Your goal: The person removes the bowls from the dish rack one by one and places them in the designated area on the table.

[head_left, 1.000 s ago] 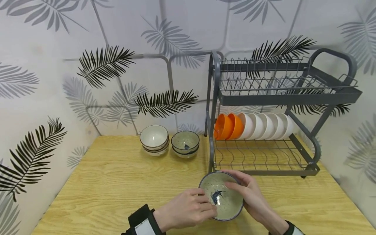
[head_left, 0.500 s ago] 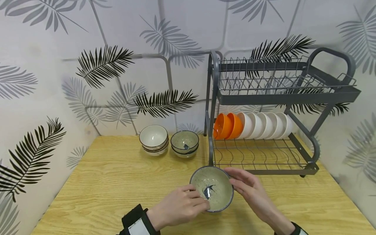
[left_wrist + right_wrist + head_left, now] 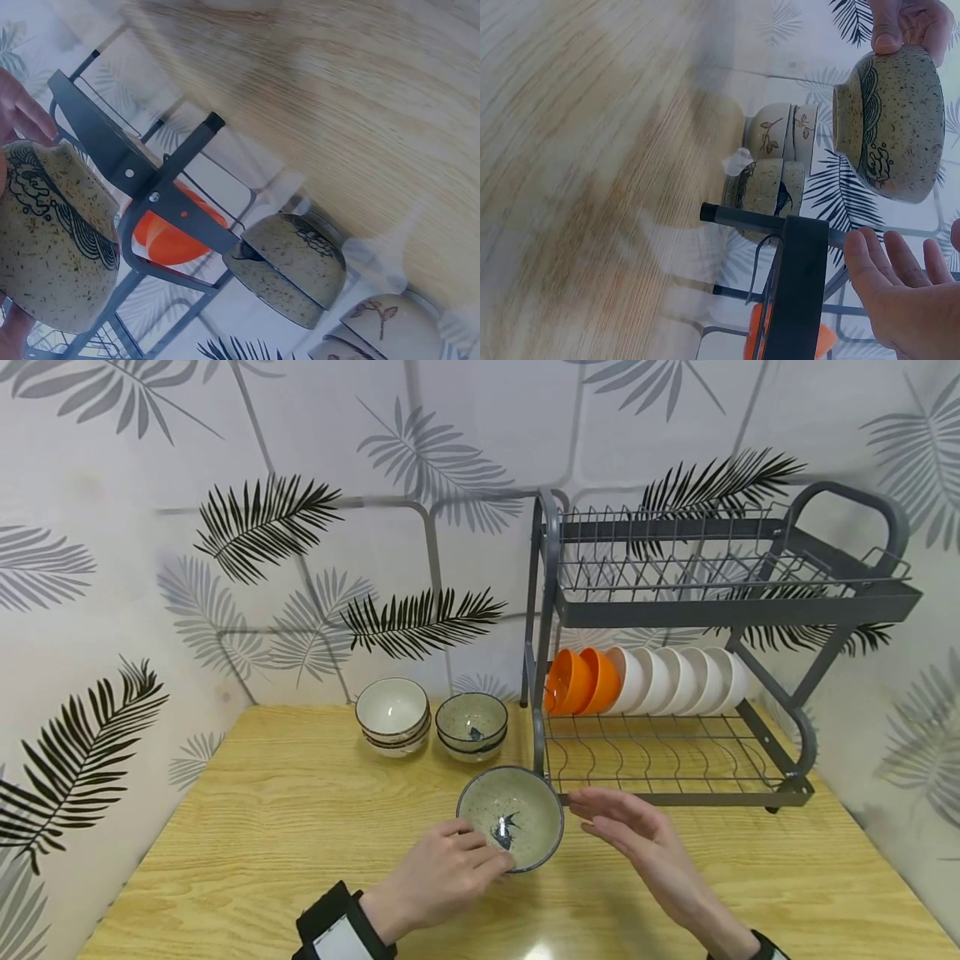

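Note:
A speckled grey-green bowl (image 3: 525, 818) with a dark blue rim and a blue fish painted inside is held above the table by my left hand (image 3: 448, 870), which pinches its near left side. In the right wrist view the bowl (image 3: 896, 124) hangs clear of the tabletop, its outer wall showing a wave pattern. My right hand (image 3: 645, 839) is just right of the bowl, fingers extended and apart from it. Behind the bowl sit a stack of matching speckled bowls (image 3: 472, 727) and, left of that, a stack of white brown-rimmed bowls (image 3: 392, 714).
A two-tier grey dish rack (image 3: 678, 799) stands at the right. Its lower tier carries two orange bowls (image 3: 573, 685) and several white bowls (image 3: 675, 681) on edge. The rack's left front post is close behind the held bowl. A patterned wall (image 3: 300, 443) backs the wooden table (image 3: 300, 810).
The speckled bowl has moved left and away from me in my left hand. My right hand has let go of its right side and is now apart from it.

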Tool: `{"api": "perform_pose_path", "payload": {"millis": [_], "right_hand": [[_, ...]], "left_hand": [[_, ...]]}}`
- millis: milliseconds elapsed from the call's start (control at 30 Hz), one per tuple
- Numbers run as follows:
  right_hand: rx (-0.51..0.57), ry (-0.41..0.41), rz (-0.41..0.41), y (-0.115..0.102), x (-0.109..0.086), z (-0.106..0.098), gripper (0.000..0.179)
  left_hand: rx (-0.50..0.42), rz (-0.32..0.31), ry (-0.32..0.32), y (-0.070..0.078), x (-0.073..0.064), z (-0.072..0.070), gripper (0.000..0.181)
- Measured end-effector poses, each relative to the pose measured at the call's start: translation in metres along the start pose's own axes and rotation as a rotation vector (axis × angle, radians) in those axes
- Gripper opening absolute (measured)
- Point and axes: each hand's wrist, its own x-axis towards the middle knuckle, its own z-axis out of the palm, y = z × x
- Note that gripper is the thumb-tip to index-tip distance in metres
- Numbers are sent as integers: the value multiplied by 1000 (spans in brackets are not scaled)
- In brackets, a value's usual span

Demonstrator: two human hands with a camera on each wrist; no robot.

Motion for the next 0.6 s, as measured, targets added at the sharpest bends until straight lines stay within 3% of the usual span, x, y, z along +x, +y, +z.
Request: {"api": "perform_pose_path", "payload": {"millis": [267, 467, 600], "right_hand": [[-74, 24, 21, 1, -2, -5, 36], [-140, 73, 38, 1, -3, -11, 35], [-163, 96, 33, 1, -5, -14, 36]], "left_hand": [[54, -66, 39, -6, -5, 2, 36], [10, -145, 27, -13, -9, 2, 20], [19, -161, 33, -20, -10, 3, 22]]}}
